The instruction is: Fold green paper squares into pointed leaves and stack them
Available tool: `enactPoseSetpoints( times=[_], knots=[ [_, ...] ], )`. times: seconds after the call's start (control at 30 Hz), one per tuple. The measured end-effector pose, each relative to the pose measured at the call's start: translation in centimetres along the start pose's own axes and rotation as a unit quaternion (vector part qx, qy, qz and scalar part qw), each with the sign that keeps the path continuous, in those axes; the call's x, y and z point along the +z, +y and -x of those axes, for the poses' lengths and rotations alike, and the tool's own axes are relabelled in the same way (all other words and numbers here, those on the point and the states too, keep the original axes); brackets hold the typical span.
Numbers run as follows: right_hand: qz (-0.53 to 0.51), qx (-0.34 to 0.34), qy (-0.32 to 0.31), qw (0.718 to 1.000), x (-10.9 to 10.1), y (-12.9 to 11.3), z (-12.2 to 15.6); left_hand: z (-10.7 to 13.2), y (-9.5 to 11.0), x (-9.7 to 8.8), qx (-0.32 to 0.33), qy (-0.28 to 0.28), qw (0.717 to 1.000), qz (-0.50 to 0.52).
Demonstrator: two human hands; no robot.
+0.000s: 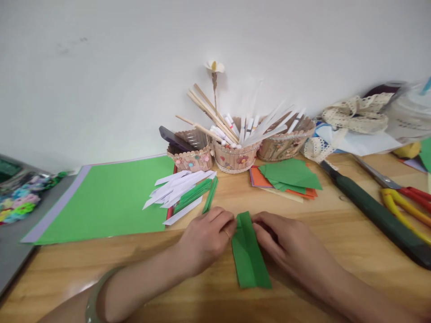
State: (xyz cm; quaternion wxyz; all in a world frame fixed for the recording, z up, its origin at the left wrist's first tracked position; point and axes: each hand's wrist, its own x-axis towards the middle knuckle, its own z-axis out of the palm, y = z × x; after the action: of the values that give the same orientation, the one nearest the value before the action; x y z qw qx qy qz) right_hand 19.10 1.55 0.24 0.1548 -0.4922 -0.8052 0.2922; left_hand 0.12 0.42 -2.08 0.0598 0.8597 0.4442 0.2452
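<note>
A green strip of folded paper (248, 255) with a crease down its length lies on the wooden table between my hands. My left hand (209, 238), fingers curled in, grips the strip's upper left edge. At its upper right edge my right hand (292, 238) holds the paper between thumb and forefinger. Those fingertips are partly hidden. Behind my left hand are folded white paper strips (180, 187) and folded green paper strips (192, 197). Green paper pieces (291, 172) lie beyond my right hand, over orange paper (261, 178).
Large green sheets (111, 197) cover the left of the table. Three decorated baskets, including the middle basket (235, 159), stand by the wall with sticks and pens. On the right lie a dark green-handled tool (377, 211), scissors (400, 193) and lace ribbon (357, 114).
</note>
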Motion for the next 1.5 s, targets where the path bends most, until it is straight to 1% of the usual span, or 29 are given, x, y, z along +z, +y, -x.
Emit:
enactPoseSetpoints(
  times=[0.07,0.1,0.23,0.3,0.43,0.5,0.6,0.73,0.8,0.87,0.9,0.97,1.07,1.17,1.37,1.5],
  knots=[
    [0.033,-0.007,0.035,0.999,0.2,0.2,-0.3,0.0,0.0,0.0,0.004,-0.001,1.0,0.005],
    [0.05,-0.016,0.05,0.997,0.4,0.4,-0.4,0.0,-0.1,0.0,0.022,0.003,1.0,-0.002],
    [0.088,-0.052,0.088,0.991,0.9,1.1,-0.7,0.0,-0.5,0.1,0.132,0.027,0.989,-0.062],
    [0.094,-0.068,0.095,0.989,0.9,1.3,-0.7,-0.1,-0.6,0.1,0.154,0.035,0.984,-0.08],
    [0.108,-0.112,0.108,0.982,0.8,1.6,-0.7,-0.1,-0.5,0.1,0.161,0.038,0.983,-0.083],
    [0.124,-0.142,0.117,0.975,0.7,1.7,-0.6,-0.1,-0.6,0.0,0.162,0.027,0.983,-0.081],
    [0.136,-0.192,0.113,0.965,0.6,2.0,-0.5,-0.1,-0.8,-0.2,0.164,0.013,0.984,-0.073],
    [0.132,-0.227,0.103,0.959,0.6,2.3,-0.3,-0.3,-0.8,-0.3,0.141,-0.001,0.989,-0.047],
    [0.129,-0.235,0.096,0.959,0.5,2.3,-0.3,-0.4,-0.7,-0.3,0.112,-0.005,0.993,-0.03],
    [0.127,-0.24,0.091,0.958,0.5,2.3,-0.3,-0.4,-0.6,-0.3,0.094,0.003,0.995,-0.022],
    [0.127,-0.24,0.088,0.958,0.4,2.3,-0.3,-0.4,-0.7,-0.2,0.101,0.01,0.995,-0.025],
    [0.127,-0.242,0.081,0.958,0.3,2.2,-0.4,-0.3,-0.9,-0.2,0.139,0.02,0.989,-0.044],
    [0.123,-0.245,0.071,0.959,0.1,2.1,-0.5,-0.1,-1.3,-0.3,0.187,0.012,0.98,-0.063],
    [0.12,-0.239,0.061,0.962,0.0,2.2,-0.6,0.1,-1.5,-0.4,0.186,-0.001,0.981,-0.061],
    [0.113,-0.239,0.058,0.963,0.0,2.1,-0.7,0.1,-1.5,-0.1,0.189,0.001,0.979,-0.072],
    [0.111,-0.235,0.054,0.964,0.1,2.2,-0.6,-0.1,-1.4,-0.2,0.203,-0.004,0.975,-0.087]
  ],
)
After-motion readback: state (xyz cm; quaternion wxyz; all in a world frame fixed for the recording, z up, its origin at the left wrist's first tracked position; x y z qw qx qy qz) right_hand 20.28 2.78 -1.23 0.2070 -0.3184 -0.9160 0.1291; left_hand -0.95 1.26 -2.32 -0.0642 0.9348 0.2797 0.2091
